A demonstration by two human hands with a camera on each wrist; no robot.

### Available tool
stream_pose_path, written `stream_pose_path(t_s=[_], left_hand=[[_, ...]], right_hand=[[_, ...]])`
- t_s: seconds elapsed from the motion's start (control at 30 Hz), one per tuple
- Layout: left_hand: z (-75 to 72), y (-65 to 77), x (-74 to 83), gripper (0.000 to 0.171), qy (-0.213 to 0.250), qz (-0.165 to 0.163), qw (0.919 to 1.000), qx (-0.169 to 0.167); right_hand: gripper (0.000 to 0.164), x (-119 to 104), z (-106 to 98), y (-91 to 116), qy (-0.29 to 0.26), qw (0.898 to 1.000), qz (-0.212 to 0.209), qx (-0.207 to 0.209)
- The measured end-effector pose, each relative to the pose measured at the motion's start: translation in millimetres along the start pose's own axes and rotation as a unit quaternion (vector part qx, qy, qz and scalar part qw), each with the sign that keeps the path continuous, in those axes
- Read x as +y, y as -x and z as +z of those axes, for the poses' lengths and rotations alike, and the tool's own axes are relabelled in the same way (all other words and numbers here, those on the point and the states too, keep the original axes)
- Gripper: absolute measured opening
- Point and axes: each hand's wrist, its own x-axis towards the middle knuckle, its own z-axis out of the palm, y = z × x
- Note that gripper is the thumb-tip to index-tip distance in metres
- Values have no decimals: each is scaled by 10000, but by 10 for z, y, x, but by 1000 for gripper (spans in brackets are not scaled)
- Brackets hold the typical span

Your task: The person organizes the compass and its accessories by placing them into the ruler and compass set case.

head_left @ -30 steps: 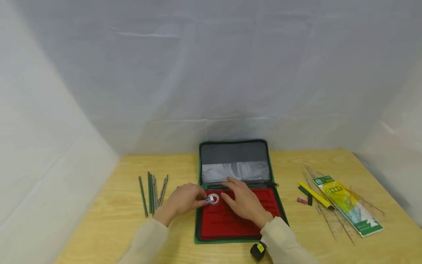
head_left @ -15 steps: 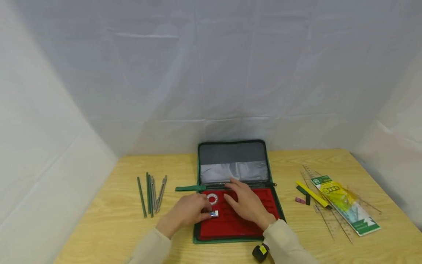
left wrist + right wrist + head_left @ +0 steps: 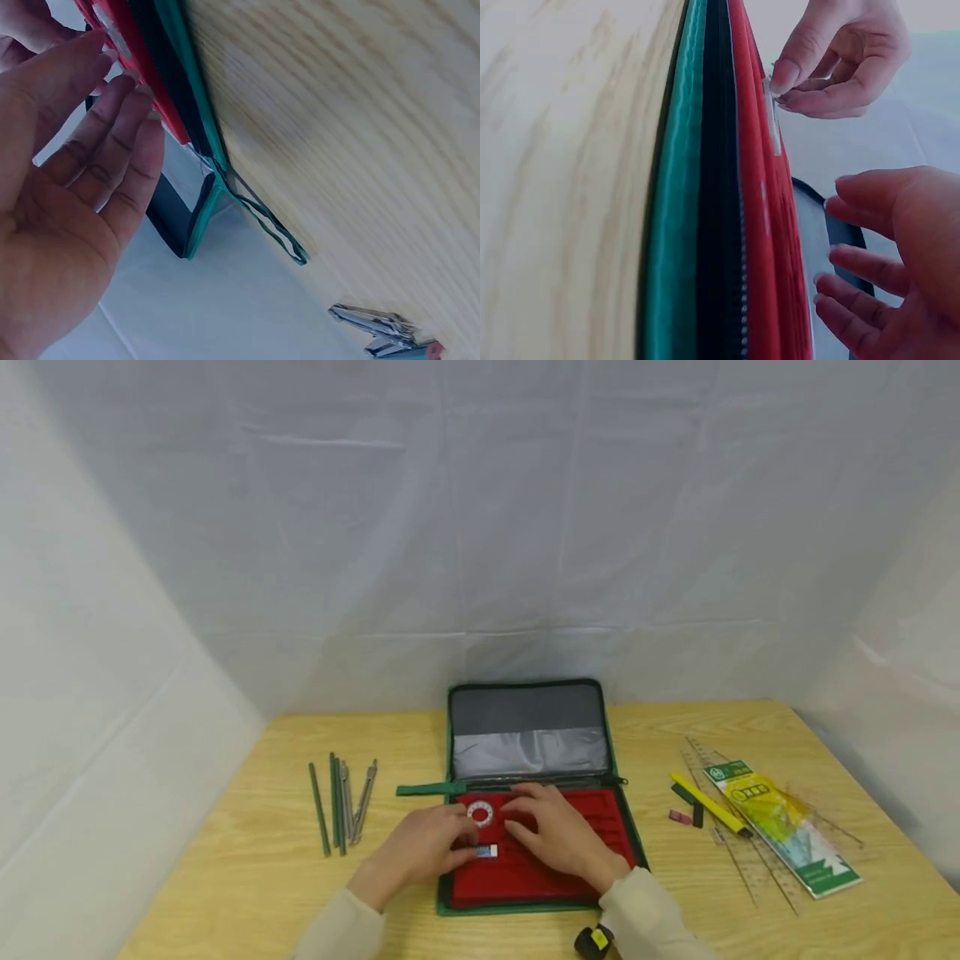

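An open green zip case point(image 3: 543, 906) lies on the table, its red tray point(image 3: 517, 881) facing up. In that tray a small blue-and-white eraser point(image 3: 487, 852) lies near the left side, below a white ring-shaped dial point(image 3: 480, 813). My left hand point(image 3: 427, 847) is over the tray's left edge, thumb tip at the eraser's left end and fingers loosely bent; whether it touches is unclear. Over the middle of the tray, my right hand point(image 3: 558, 835) holds nothing, its fingers spread and relaxed, as the right wrist view also shows point(image 3: 877, 262).
Green pencils point(image 3: 318, 810) and metal compasses point(image 3: 364, 802) lie left of the case. At right are clear rulers point(image 3: 742, 868), a yellow cutter-like tool point(image 3: 708, 803), a pink piece point(image 3: 680, 817) and a printed packet point(image 3: 783, 827). A black-and-yellow object point(image 3: 592, 941) sits by the right sleeve.
My left hand has brought the eraser from beside the dial down into the tray and loosened its fingers, baring more of the label. The right hand stays nearly in place.
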Motion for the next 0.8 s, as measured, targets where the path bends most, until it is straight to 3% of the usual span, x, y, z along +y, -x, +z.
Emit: stream_pose_path(t_s=[0.37, 0.6, 0.8], left_hand=[[23, 17, 3, 5, 224, -104, 9994, 256], [70, 0, 3, 7, 415, -306, 9984, 236], [84, 22, 24, 8, 267, -311, 9987, 313]], right_hand=[[3, -94, 105, 27, 17, 9981, -608, -138], [4, -168, 132, 22, -178, 9994, -235, -191], [4, -254, 134, 15, -217, 9993, 34, -306]])
